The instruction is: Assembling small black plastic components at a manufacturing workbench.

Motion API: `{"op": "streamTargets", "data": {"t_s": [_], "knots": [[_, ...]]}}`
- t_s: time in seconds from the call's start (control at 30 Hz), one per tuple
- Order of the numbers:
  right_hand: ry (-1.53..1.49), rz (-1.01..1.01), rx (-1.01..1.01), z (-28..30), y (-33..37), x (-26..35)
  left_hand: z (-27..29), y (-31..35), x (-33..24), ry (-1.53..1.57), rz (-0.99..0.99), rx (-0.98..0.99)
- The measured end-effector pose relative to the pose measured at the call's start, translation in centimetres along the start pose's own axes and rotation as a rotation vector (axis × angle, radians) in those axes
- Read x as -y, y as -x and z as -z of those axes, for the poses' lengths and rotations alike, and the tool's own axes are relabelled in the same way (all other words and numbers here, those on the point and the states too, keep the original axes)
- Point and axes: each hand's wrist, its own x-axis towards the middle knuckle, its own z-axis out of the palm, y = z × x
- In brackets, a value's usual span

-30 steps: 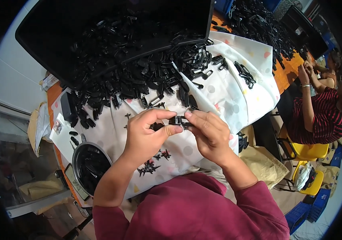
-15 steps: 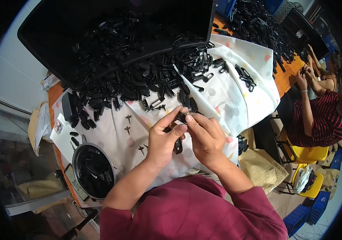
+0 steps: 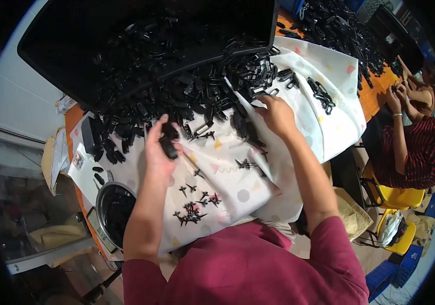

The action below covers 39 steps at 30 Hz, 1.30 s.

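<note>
My left hand (image 3: 160, 152) is closed around a black plastic piece (image 3: 168, 142) with a rounded outline, above the cloth. Its exact kind does not show. Out over the right end of a heap of black parts (image 3: 197, 94), my right hand (image 3: 278, 116) has its fingers curved but apart, close to small black open-frame pieces (image 3: 274, 92). Whether it touches one of them I cannot tell. Small black cross-shaped pieces (image 3: 192, 211) lie in a cluster on the patterned white cloth (image 3: 243, 195), with several others scattered farther up.
A large black bin (image 3: 49, 56) lies tipped at the back, parts spilling out. At left stand a round container (image 3: 101, 203) with black pieces and a phone-like device (image 3: 98, 229). Beyond the cloth's right side, another person in a striped shirt (image 3: 415, 152) sits beside more black parts.
My hands were together over the cloth, working on a black part. They have separated: the left moved left with a black piece, the right up and right, uncovering the cluster of small pieces.
</note>
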Motion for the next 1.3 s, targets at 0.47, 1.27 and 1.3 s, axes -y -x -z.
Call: {"op": "streamTargets", "data": {"t_s": [0.47, 1.27, 1.3], "knots": [[-0.491, -0.237, -0.098, 1.9, 1.7, 3.4, -1.0, -1.9, 0.1, -2.439, -0.769, 0.256], [-1.428, -0.357, 0.289, 7.4, 8.4, 11.2, -4.1, 9.3, 1.6, -1.067, -0.646, 0.485], [-1.413, -0.333, 0.311, 7.5, 8.3, 11.2, -4.0, 9.3, 1.4, -1.122, -0.734, 0.507]]}}
